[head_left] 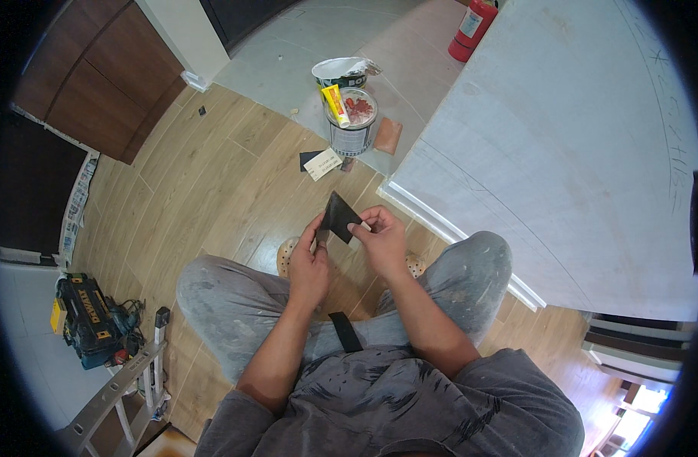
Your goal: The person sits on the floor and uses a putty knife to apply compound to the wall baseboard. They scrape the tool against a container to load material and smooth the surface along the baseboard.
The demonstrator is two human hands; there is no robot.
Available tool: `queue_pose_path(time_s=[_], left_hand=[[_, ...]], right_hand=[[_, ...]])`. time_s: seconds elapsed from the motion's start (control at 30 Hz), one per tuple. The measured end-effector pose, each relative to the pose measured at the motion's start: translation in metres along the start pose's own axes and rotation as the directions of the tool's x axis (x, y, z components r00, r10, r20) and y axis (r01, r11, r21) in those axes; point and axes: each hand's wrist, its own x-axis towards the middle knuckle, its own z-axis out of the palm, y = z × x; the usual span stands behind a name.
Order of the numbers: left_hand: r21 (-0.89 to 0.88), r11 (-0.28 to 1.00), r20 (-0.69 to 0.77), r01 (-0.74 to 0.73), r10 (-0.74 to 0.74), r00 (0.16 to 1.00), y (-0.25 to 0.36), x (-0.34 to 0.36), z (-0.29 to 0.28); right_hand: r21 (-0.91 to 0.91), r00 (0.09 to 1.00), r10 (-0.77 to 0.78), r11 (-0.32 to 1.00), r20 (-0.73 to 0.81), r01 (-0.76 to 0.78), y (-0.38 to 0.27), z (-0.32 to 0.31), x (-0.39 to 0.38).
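Observation:
Both hands hold one small dark sheet (339,216), stiff and roughly square, like sandpaper, in front of my knees. My left hand (309,263) pinches its lower left edge between thumb and fingers. My right hand (381,239) grips its right side with the fingertips. The sheet is tilted, one corner pointing up. I am crouched over a wooden floor, grey paint-stained trousers under my forearms. A dark strip (344,330) lies on my lap.
A large pale board (562,145) fills the right. Two open tins (352,120) with a yellow tube (335,103) stand ahead, beside a brown pad (388,135) and a paper card (323,163). A red extinguisher (472,29) stands far back. A power tool (90,308) and ladder (124,381) lie left.

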Motion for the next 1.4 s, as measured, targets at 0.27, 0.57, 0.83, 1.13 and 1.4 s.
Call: queue_pose_path(time_s=[0.27,0.57,0.83,1.13,1.4], left_hand=[[0.029,1.000,-0.005,0.002,-0.001,1.000,-0.001,0.001,0.000],[0.008,1.000,-0.010,-0.015,0.015,1.000,-0.006,0.003,0.001],[0.031,0.999,-0.026,-0.010,0.011,1.000,-0.005,0.001,0.000],[0.036,0.999,-0.057,0.003,-0.001,0.998,-0.010,0.003,0.001],[-0.024,0.999,-0.089,-0.030,0.027,0.996,-0.012,0.005,-0.001]], right_hand=[[-0.120,0.999,-0.028,0.993,-0.027,0.025,0.001,0.000,0.000],[-0.109,0.997,-0.064,0.992,0.039,0.068,-0.004,0.002,-0.003],[-0.131,0.995,-0.087,0.988,-0.057,0.079,0.003,-0.001,0.002],[-0.132,0.985,-0.096,0.988,-0.140,0.077,0.013,-0.006,0.009],[-0.033,0.990,0.060,0.998,0.126,-0.056,0.002,-0.002,0.001]])
